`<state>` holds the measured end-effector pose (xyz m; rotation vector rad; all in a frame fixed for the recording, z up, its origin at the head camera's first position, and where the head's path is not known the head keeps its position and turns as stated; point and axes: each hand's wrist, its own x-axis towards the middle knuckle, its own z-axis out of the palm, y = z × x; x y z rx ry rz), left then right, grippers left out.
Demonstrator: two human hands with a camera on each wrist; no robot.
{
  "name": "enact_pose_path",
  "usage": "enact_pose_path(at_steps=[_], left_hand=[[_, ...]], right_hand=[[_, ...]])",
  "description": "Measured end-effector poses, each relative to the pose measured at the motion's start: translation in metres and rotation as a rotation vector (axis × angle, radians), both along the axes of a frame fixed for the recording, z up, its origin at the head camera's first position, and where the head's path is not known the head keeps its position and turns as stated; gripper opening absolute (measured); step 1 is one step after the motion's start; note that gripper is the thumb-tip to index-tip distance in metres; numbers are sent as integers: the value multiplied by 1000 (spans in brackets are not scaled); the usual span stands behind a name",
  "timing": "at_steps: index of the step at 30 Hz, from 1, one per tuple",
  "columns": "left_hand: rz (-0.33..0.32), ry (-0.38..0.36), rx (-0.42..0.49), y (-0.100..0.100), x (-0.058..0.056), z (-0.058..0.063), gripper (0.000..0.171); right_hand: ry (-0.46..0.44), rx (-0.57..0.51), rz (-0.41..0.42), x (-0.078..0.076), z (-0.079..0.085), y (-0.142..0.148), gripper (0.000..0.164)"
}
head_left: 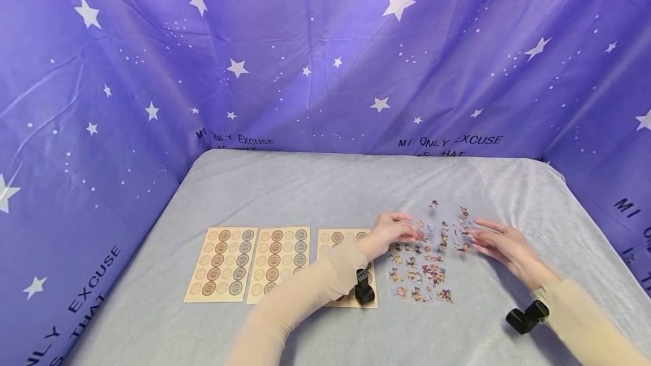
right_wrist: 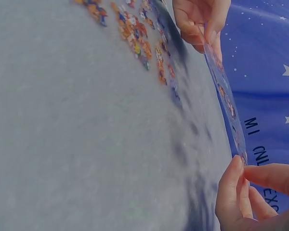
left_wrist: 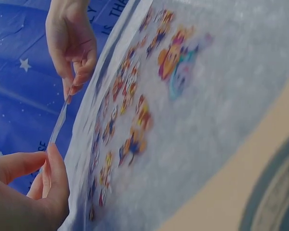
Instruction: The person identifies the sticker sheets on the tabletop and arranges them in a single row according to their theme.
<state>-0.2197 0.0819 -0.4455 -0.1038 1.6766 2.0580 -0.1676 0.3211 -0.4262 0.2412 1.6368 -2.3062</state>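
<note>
A clear sheet of small cartoon stickers (head_left: pixel 445 231) is held up above the table between both hands. My left hand (head_left: pixel 390 234) pinches its left edge between thumb and fingers, and my right hand (head_left: pixel 508 248) pinches the right edge. Seen nearly edge-on in the right wrist view, the raised sheet (right_wrist: pixel 226 103) spans the gap from one hand to the other. Below it, more cartoon stickers on clear film (head_left: pixel 432 273) lie flat on the table, also visible in the left wrist view as colourful stickers (left_wrist: pixel 134 144).
Three cream sheets with rows of round labels lie to the left: a far-left sheet (head_left: pixel 227 264), a middle sheet (head_left: pixel 285 242) and a third sheet (head_left: pixel 325 240) partly under my left forearm. Grey cloth (head_left: pixel 315 185) covers the table. Purple star-patterned curtains (head_left: pixel 315 89) enclose it.
</note>
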Motion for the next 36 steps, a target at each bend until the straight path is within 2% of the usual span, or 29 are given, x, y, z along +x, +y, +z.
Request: enact_pose_path(at_steps=[10, 15, 23, 36], left_hand=[[17, -10, 17, 20, 13, -1, 29], [49, -16, 20, 31, 23, 2, 29], [62, -15, 10, 42, 39, 6, 30], [149, -7, 30, 62, 64, 1, 31]], right_hand=[[30, -19, 36, 11, -3, 19, 38], [53, -31, 67, 16, -4, 30, 39], [50, -59, 104, 22, -5, 46, 40], [90, -131, 289, 30, -13, 70, 46]])
